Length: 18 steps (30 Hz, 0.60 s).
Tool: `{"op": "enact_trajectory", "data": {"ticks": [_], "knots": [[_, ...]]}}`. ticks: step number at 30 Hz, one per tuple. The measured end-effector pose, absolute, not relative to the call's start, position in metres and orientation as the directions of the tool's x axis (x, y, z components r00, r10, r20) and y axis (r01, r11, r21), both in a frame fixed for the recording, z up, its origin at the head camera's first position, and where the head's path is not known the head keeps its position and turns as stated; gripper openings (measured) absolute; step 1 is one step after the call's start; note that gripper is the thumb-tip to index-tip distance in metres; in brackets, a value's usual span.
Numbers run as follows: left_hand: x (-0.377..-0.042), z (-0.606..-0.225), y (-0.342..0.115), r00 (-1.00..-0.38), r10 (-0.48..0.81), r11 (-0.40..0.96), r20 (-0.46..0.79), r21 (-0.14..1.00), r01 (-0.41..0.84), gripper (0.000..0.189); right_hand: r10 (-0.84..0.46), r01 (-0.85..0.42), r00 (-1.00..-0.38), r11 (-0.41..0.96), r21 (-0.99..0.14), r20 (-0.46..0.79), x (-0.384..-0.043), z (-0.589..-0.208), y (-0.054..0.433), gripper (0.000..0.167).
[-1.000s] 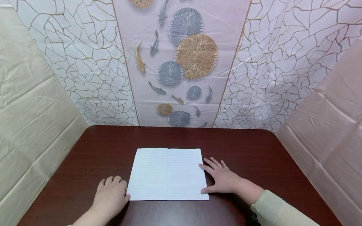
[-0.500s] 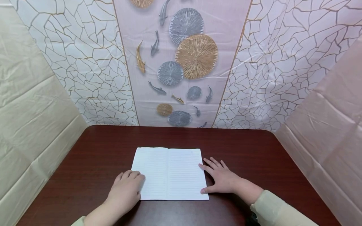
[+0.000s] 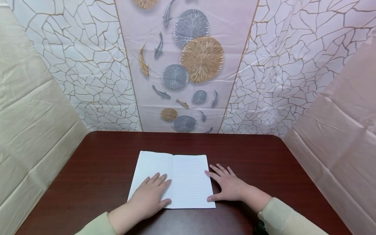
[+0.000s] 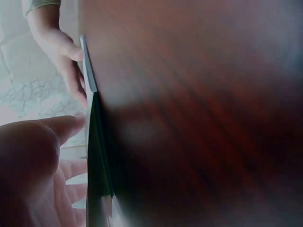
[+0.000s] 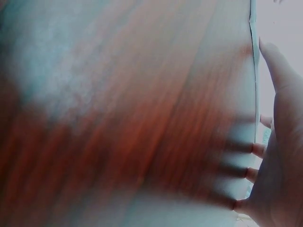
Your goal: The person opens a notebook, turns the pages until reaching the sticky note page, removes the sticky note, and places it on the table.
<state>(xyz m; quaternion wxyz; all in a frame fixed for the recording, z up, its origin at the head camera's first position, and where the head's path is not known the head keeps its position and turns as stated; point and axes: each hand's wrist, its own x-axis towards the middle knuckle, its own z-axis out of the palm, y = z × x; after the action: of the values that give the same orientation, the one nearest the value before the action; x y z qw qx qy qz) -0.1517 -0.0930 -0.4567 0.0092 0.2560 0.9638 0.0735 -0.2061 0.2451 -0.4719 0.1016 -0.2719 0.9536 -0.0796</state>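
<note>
An open notebook (image 3: 191, 182) with white lined pages lies on the dark table in the head view. My left hand (image 3: 151, 197) rests on its left page with fingers spread, thumb near the centre fold. In the left wrist view that hand (image 4: 33, 165) presses on the page side, and the notebook's dark green cover (image 4: 98, 156) shows a gap above the table at the left. My right hand (image 3: 229, 186) lies at the right edge, fingers spread, with thumb and index finger on the right page and the other fingertips on the table.
The brown wooden table (image 3: 249, 150) reaches back to a patterned curtain (image 3: 182, 81). Beige cloth walls (image 3: 32, 130) close off both sides. A small dark object (image 3: 259, 227) sits under the right sleeve.
My left hand has slid rightward from the notebook's left edge onto the left page, its fingers spreading. The page's outer side appears slightly raised. The right hand has stayed in place.
</note>
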Motion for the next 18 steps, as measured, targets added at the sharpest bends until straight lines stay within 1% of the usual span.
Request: {"op": "enact_trajectory", "data": {"ticks": [9, 18], "knots": [[-0.157, -0.460, -0.086, -0.846, 0.526, 0.847, -0.087, 0.151, 0.510, 0.071, -0.538, -0.508, -0.831, 0.838, -0.200, -0.144, -0.205, -0.471, 0.244, 0.106], [-0.158, -0.458, -0.080, -0.831, 0.548, 0.832, -0.092, 0.157, 0.531, 0.071, -0.534, -0.504, -0.833, 0.840, -0.202, -0.143, -0.204, -0.469, 0.244, 0.105]]}}
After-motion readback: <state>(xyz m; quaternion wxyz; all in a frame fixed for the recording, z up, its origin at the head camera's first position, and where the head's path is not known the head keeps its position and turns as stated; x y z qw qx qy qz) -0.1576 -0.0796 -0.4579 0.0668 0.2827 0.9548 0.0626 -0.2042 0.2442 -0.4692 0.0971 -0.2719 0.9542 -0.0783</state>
